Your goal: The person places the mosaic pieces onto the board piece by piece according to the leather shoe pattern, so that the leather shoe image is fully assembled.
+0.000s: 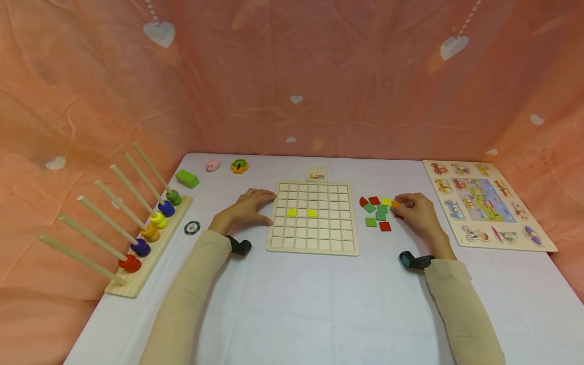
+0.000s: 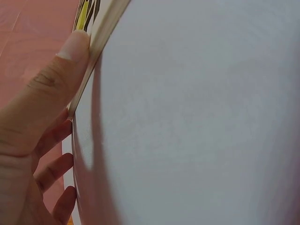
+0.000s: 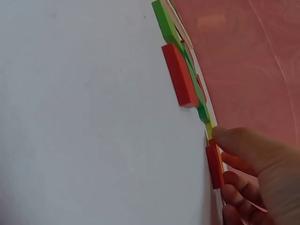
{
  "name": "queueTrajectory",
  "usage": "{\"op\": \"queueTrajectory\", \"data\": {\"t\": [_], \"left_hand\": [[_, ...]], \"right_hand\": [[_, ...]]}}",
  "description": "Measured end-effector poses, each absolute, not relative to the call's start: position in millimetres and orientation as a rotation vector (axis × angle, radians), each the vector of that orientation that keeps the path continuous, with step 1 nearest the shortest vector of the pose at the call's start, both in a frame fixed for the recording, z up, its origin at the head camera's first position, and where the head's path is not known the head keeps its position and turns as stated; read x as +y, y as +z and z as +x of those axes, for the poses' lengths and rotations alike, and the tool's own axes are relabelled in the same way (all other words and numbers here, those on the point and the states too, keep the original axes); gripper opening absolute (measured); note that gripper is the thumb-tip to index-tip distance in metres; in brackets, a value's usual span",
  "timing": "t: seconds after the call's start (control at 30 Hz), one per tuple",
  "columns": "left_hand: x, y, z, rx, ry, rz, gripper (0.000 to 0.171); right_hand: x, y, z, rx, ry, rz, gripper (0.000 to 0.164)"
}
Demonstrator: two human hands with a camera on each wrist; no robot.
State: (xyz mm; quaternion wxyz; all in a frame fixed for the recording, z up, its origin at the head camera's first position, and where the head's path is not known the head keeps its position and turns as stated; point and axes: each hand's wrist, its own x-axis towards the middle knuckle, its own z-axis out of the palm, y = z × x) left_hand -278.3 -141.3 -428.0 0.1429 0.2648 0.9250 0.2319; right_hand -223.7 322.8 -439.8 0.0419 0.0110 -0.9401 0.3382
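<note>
A square wooden grid board (image 1: 312,251) lies in the middle of the table, with two yellow tiles (image 1: 291,212) in its cells. My left hand (image 1: 248,207) rests at the board's left edge, thumb and fingers spread apart; in the left wrist view its thumb (image 2: 75,47) touches the board's side. To the right of the board my right hand (image 1: 417,212) pinches an orange tile (image 1: 396,204) at the edge of a loose group of tiles. In the right wrist view, a red tile (image 3: 215,168) lies close by the fingers and another red tile (image 3: 179,77) farther off.
Green tiles (image 1: 371,222) and a yellow tile (image 1: 387,202) lie in that group. A small pattern card (image 1: 317,174) is behind the board. A peg stacker (image 1: 137,284), green block (image 1: 187,178), pink piece (image 1: 213,165), tree piece (image 1: 239,166) and round chip (image 1: 192,227) stand left; a picture puzzle (image 1: 488,203) lies right.
</note>
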Motion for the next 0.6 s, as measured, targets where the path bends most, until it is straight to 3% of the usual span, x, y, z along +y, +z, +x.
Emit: {"op": "queueTrajectory", "data": {"t": [0.6], "left_hand": [[-142.9, -427.1, -276.4, 2.662, 0.699, 0.767, 0.082]], "right_hand": [[302.6, -433.8, -229.0, -2.720, 1.017, 0.081, 0.034]]}}
